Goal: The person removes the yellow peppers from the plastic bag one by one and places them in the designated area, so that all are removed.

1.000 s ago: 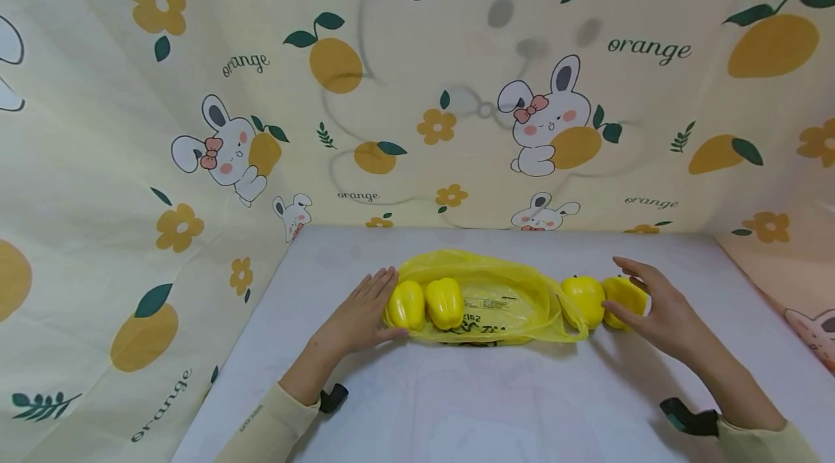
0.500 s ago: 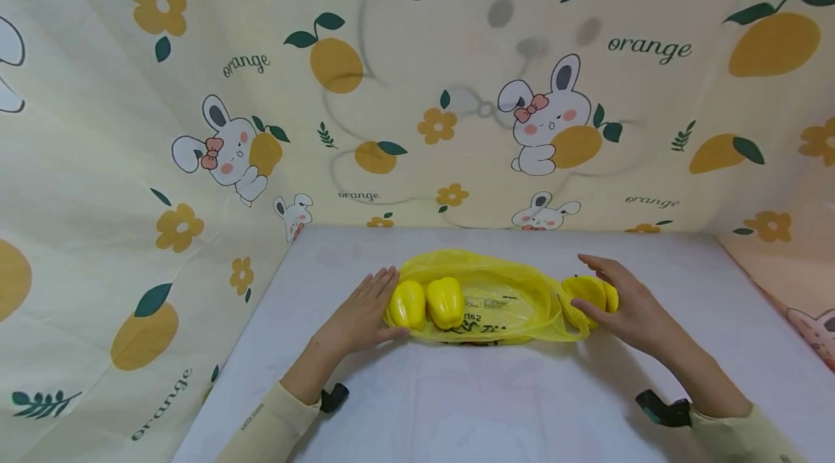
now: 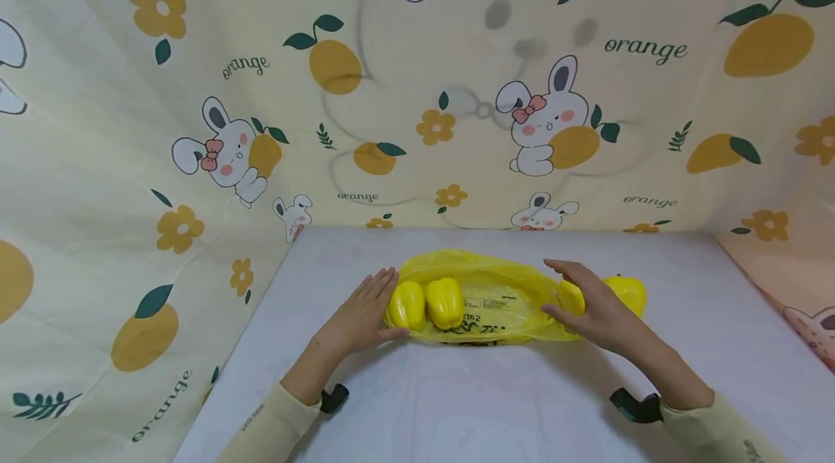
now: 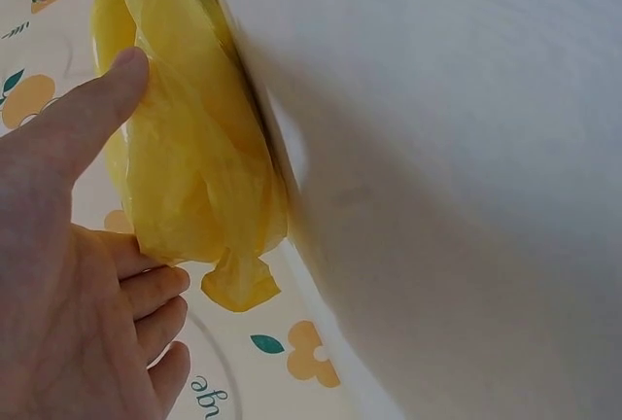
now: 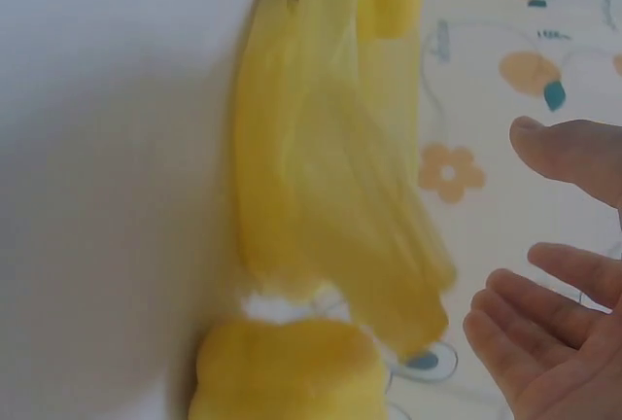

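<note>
The right hand (image 3: 596, 311) has moved leftward since a second ago, from beside the outer pepper to the right end of the yellow plastic bag (image 3: 479, 276), while the left hand (image 3: 362, 314) has stayed at the bag's left end. The right hand's grip is apart, thumb and fingers spread and holding nothing. The left hand's grip is also apart, its fingers extended against the bag (the left wrist view shows the thumb touching the plastic). The bag lies open on the white desk (image 3: 417, 405), with two yellow bell peppers (image 3: 445, 303) side by side at the left of its mouth. Another yellow bell pepper (image 3: 629, 293) sits on the desk past the bag's right end, partly hidden by the right hand.
</note>
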`<state>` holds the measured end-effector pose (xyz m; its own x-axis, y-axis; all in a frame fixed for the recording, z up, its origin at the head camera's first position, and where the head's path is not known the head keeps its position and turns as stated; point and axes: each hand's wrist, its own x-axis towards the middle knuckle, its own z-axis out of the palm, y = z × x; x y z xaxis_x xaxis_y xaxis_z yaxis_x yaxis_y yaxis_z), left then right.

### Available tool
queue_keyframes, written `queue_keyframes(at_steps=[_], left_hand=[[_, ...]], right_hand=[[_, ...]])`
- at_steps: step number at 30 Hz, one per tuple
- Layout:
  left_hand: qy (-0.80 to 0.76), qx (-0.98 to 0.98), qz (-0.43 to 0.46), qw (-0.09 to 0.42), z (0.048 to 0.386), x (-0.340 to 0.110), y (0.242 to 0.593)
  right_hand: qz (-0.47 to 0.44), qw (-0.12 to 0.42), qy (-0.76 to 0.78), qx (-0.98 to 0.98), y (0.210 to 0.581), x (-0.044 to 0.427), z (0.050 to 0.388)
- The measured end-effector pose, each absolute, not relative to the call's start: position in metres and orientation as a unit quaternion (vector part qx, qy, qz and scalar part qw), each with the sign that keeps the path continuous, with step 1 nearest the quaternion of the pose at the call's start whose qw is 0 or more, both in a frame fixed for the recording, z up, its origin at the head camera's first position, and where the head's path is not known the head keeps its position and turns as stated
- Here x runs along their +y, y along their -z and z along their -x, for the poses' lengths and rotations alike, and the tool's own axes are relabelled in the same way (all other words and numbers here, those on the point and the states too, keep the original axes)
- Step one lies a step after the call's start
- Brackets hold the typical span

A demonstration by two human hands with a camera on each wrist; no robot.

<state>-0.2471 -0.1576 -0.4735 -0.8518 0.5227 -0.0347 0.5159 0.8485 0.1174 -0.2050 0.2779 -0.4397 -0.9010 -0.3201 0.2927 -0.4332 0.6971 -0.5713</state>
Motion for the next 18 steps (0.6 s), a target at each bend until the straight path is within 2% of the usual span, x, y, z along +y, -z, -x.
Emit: queue_keyframes(at_steps=[18], left_hand=[[-0.056,0.960,-0.272,0.031,0.247,-0.158,0.470]], right_hand=[[-0.248,0.059,-0.340,-0.905,0.457,0.224,0.217]])
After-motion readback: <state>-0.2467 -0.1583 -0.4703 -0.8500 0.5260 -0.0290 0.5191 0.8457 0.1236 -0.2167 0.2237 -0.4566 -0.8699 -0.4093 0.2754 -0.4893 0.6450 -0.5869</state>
